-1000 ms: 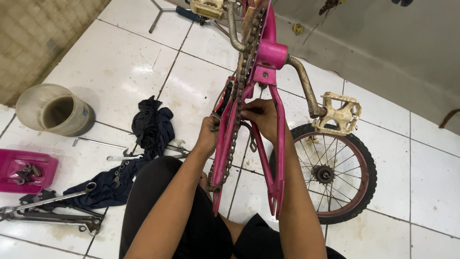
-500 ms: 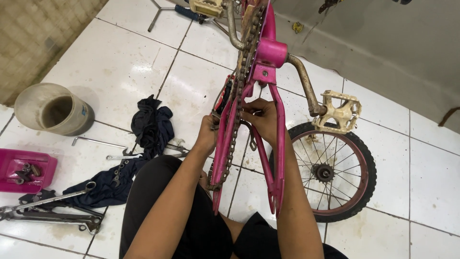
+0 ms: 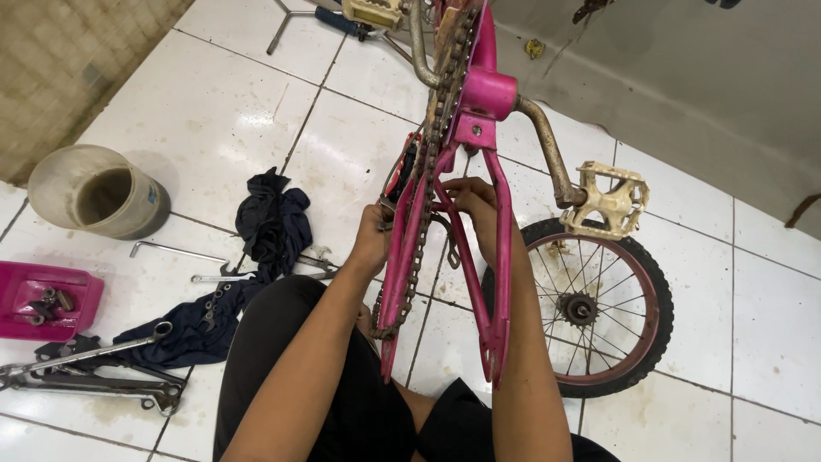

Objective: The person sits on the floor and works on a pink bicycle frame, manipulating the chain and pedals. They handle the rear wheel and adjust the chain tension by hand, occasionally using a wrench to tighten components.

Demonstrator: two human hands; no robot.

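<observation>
A pink bicycle frame stands upside down in front of me, its rear fork pointing toward my lap. A rusty chain hangs along its left stay. My left hand grips the left stay beside the chain. My right hand reaches between the two stays, fingers curled on a small metal part there; what it pinches is hidden. A detached wheel with a black tyre leans behind my right forearm. A cream pedal sticks out on a rusty crank.
On the white tiles at left lie a dark cloth, wrenches, long metal tools, a pink tray of small parts and a dirty plastic jug. A grey wall base runs at the upper right.
Both hands stay on the frame's stays; the right hand's fingers have shifted slightly. The view has barely moved.
</observation>
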